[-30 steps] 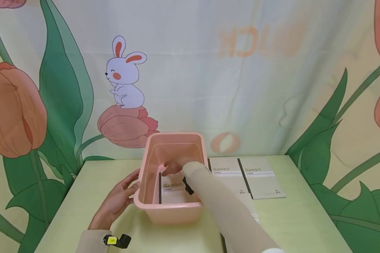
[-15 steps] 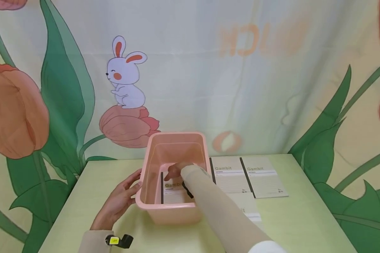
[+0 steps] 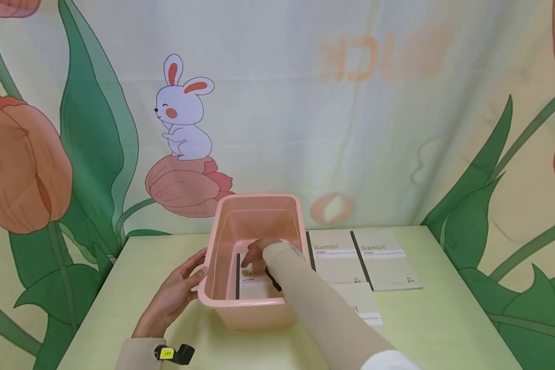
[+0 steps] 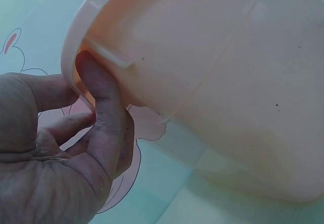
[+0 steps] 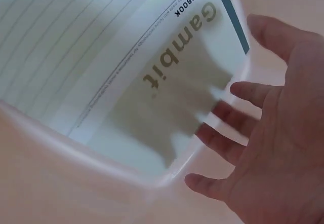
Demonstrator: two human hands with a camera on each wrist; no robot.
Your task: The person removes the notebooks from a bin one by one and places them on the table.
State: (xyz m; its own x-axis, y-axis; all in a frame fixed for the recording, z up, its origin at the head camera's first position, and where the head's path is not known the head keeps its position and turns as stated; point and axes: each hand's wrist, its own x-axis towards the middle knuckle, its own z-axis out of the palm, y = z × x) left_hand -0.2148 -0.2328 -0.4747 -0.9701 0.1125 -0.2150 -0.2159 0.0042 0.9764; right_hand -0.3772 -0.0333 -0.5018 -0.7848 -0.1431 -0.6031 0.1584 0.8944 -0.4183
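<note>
A pink plastic bin (image 3: 252, 314) stands on the table. My left hand (image 3: 178, 288) grips its left rim. In the left wrist view, the fingers of the left hand (image 4: 76, 127) curl at the rim (image 4: 76, 31) from both sides. Inside the bin a "Gambit" notebook (image 3: 254, 292) with a dark spine lies cover up. My right hand (image 3: 254, 252) reaches into the bin over the notebook's far end. Close by, the right wrist view shows the right hand (image 5: 268, 127) with spread, loosely bent fingers along the notebook's (image 5: 152, 67) top edge, gripping nothing.
Two matching notebooks, one on the left (image 3: 335, 262) and one on the right (image 3: 388, 262), lie side by side right of the bin. Nearer, another notebook (image 3: 363, 303) is partly hidden by the right sleeve (image 3: 324, 308). A printed curtain (image 3: 277, 128) hangs behind the table.
My right hand has drawn slightly nearer, its fingers now overlapping the far end of the notebook in the bin. The left hand keeps its hold on the rim.
</note>
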